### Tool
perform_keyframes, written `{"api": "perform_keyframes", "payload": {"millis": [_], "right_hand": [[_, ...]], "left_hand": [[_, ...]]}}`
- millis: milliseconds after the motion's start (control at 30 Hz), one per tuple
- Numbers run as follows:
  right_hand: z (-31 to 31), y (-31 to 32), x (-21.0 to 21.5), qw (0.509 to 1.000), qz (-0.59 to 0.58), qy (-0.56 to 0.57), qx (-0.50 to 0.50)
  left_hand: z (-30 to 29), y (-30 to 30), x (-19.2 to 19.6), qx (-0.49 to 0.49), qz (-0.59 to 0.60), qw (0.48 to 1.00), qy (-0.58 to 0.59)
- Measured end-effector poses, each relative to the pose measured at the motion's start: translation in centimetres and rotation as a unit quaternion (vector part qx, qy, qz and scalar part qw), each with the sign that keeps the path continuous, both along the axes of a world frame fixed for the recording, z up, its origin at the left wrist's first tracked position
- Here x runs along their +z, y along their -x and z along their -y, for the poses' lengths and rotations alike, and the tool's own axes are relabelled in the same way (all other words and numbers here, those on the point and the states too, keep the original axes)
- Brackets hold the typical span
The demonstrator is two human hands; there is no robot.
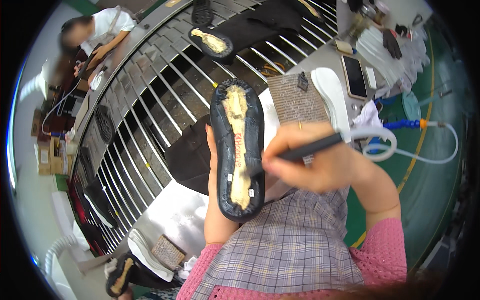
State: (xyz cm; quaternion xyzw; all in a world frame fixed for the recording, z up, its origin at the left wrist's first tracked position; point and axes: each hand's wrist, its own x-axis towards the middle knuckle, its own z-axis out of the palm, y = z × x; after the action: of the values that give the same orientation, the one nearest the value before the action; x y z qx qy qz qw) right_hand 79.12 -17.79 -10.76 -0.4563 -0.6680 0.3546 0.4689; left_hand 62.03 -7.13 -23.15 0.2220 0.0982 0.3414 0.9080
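Head view: I see the right hand (312, 157) curled round a black tool (312, 148) at the upturned shoe (238, 150). The left hand (212, 150), mostly hidden, holds the shoe's left side.

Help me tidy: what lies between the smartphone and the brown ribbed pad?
In the head view, white sole-shaped pieces lie between them.

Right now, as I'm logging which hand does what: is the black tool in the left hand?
No, the right hand grips the black tool, while the left hand holds the upturned shoe.
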Motion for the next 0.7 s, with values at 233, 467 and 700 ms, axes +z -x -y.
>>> {"api": "perform_keyframes", "payload": {"millis": [233,467,700], "right_hand": [[-4.6,-2.6,1.8,0.996,0.036,0.000,-0.081],[-3.8,-4.8,0.2,0.959,0.167,-0.120,-0.195],[1.2,-3.0,1.8,0.993,0.053,-0.093,-0.057]], "left_hand": [[2.0,0.7,-1.4,-0.019,-0.013,1.000,-0.017],[1.6,1.6,-4.0,-0.059,-0.049,0.997,0.007],[1.2,-0.1,-0.6,0.019,-0.089,0.988,-0.127]]}}
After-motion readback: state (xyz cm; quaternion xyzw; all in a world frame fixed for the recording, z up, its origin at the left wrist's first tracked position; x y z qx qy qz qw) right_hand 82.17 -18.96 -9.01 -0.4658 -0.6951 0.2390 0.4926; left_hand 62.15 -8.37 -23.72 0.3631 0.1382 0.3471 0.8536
